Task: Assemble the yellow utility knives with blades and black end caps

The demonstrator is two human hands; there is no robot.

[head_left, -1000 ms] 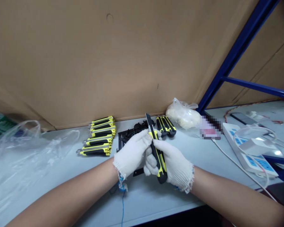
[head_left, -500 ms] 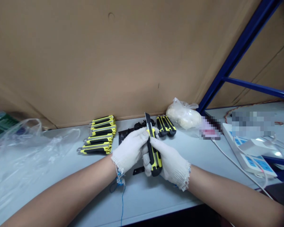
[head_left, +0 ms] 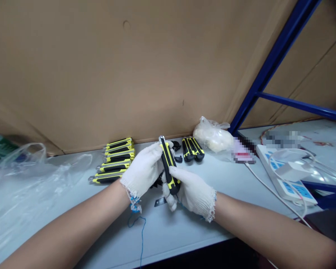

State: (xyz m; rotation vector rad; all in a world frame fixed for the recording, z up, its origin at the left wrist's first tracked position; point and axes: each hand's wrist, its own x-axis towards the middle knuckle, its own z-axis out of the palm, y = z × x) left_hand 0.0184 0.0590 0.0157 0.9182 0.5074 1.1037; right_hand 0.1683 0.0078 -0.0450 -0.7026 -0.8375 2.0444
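Both my hands wear white knit gloves and hold one yellow and black utility knife (head_left: 168,164) above the grey tabletop (head_left: 229,198). My left hand (head_left: 142,172) grips its upper end, fingers closed round it. Around the lower end, my right hand (head_left: 190,188) is closed on the handle. The blade now looks drawn in, with only a short tip showing at the top. Just below the hands a loose blade (head_left: 159,202) lies on the table, and small black plastic parts (head_left: 177,147) sit behind them.
A stack of several yellow and black knives (head_left: 116,158) lies at the left, with more knife handles (head_left: 192,148) behind. A filled plastic bag (head_left: 212,136) rests by the cardboard wall (head_left: 128,67). Clear plastic sheeting (head_left: 22,186) covers the left; a power strip (head_left: 285,175) with cables and a blue shelf post (head_left: 268,63) stand right.
The long blade that stuck out of the knife's top has slid back into the handle. Both hands with the knife have shifted slightly left in view.
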